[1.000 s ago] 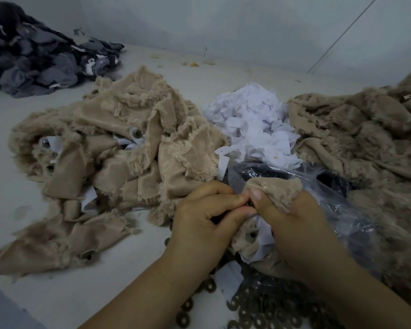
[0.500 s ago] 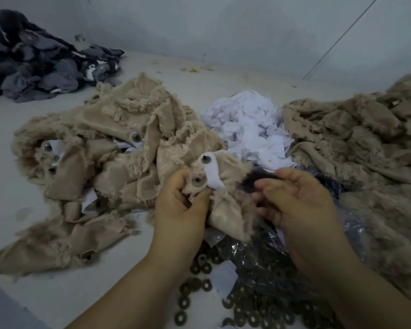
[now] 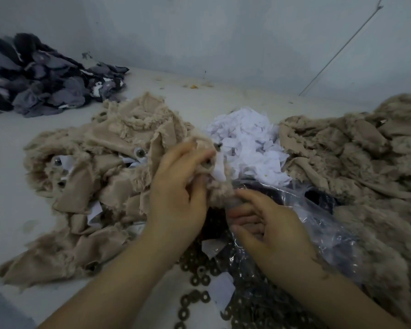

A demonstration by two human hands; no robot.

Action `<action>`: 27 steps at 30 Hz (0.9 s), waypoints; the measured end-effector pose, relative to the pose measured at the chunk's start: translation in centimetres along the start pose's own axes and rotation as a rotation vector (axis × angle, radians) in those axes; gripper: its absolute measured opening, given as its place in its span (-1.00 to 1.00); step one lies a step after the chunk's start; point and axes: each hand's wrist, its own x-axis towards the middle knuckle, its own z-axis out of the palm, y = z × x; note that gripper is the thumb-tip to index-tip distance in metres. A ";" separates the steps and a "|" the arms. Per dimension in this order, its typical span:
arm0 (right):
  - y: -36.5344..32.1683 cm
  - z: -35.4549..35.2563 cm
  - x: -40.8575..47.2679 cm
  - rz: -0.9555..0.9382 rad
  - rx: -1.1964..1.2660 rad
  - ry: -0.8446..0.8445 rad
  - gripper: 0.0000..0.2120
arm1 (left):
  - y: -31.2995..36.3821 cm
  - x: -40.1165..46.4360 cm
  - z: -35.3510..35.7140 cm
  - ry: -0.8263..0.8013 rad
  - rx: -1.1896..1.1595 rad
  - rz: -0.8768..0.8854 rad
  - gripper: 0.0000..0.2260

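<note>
The left hand grips a beige plush piece, fingers curled round its upper half, so the furry lower end hangs out below and to the right of the fist. A white paper strip lies on the piece. The right hand sits just beneath, fingers loosely bent and gripping nothing, index tip touching that furry end.

Under the right hand a clear plastic bag holds dark ring washers; more of them lie spilled on the pale table between the forearms.

Big beige fur piles lie to the right and left, the left one showing plastic eyes. A heap of white paper scraps sits between them, just behind the held piece. A grey fabric pile is well apart at far left.
</note>
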 end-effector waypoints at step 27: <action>8.3 -5.8 3.3 0.440 -0.799 0.159 -0.56 | 3.4 0.4 8.3 -0.525 0.671 0.287 -0.79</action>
